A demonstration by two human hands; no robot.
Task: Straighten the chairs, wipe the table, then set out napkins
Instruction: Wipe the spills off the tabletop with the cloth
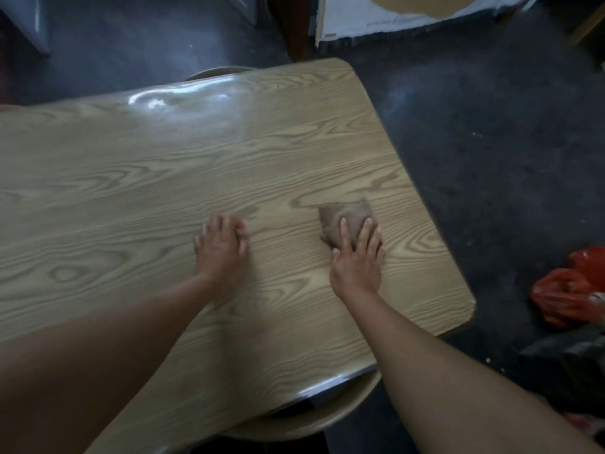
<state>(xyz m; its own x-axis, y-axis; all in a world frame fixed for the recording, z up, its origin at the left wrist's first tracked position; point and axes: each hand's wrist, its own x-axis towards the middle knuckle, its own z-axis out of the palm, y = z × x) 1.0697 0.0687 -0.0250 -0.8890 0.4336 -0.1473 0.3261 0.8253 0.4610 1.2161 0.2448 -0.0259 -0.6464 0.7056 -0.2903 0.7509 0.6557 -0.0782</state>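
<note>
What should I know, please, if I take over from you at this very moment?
Left hand: rests on the bare table, holding nothing.
Right hand: fingers flat, pressing the brown cloth onto the top near the table's right end.
Done: the chairs look tucked in, the near chair and far chair both showing only a seat edge under the table.
Left: finish wiping, then set out napkins; none are in view.
</note>
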